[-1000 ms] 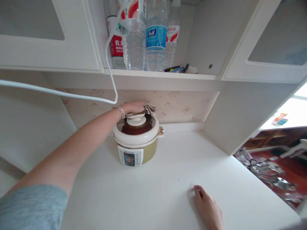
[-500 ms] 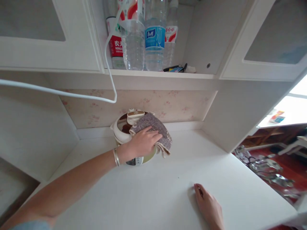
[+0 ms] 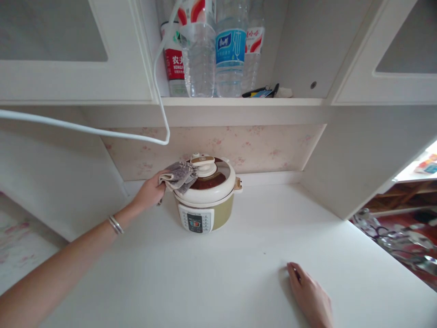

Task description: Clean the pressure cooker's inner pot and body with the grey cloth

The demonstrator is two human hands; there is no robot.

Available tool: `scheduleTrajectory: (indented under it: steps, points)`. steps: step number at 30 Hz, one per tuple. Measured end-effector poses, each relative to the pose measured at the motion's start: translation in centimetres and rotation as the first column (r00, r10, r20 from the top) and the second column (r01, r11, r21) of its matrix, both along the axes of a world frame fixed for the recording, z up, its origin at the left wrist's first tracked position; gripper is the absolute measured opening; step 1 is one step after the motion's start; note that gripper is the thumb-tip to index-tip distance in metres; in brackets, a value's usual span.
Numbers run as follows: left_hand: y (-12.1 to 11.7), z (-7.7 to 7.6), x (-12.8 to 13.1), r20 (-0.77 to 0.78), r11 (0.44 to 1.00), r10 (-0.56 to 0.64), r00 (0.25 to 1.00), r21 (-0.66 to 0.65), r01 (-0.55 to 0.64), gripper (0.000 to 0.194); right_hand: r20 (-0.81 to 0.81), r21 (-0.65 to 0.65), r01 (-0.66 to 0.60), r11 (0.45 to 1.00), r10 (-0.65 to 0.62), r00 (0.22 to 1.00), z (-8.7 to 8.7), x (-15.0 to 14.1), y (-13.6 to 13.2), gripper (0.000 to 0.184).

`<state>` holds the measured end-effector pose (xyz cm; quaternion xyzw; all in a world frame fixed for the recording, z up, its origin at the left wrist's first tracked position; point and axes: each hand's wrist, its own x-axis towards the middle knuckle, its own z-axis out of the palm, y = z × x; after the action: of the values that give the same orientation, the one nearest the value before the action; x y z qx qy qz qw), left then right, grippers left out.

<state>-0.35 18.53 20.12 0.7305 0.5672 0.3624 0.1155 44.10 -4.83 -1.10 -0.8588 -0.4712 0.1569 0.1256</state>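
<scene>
A small electric cooker (image 3: 208,207) with a white lid, olive body and front button panel stands at the back of the white counter (image 3: 239,264). My left hand (image 3: 149,192) grips a grey cloth (image 3: 179,175) and presses it against the cooker's left rim. A silver bracelet sits on that wrist. My right hand (image 3: 310,298) lies flat on the counter at the lower right, fingers stretched out, holding nothing.
Above, an open shelf (image 3: 239,101) holds several plastic water bottles (image 3: 230,50) and small items, between white cabinet doors. A white cable (image 3: 102,132) hangs from the shelf and runs left. A floral backsplash (image 3: 259,146) is behind the cooker. Cluttered floor shows at far right.
My left hand has carried the cloth from the back of the lid, over the cooker's front right, round to its left rim. My right hand stays flat on the counter.
</scene>
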Motion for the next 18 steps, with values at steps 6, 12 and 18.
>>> scheduleTrajectory:
  steps: [6, 12, 18]
  points:
    - [-0.2, -0.8, 1.9, 0.041, 0.994, 0.079, 0.996, 0.072, -0.081, 0.043, 0.000, 0.009, 0.016, 1.000, -0.016, 1.000, 0.2, -0.3, -0.2, 0.045]
    - [-6.4, -5.3, 2.0, 0.180, 0.991, 0.134, 0.974, 0.005, -0.137, 0.050, -0.199, 0.204, 0.008, 0.979, 0.033, 0.980, 0.4, -2.0, -0.8, 0.049]
    - [-15.2, -9.7, 7.2, 0.536, 0.959, 0.005, 0.844, -0.242, 0.148, 0.050, -0.759, 0.424, -0.040, 0.905, 0.379, 0.529, 4.2, -12.9, -0.8, 0.065]
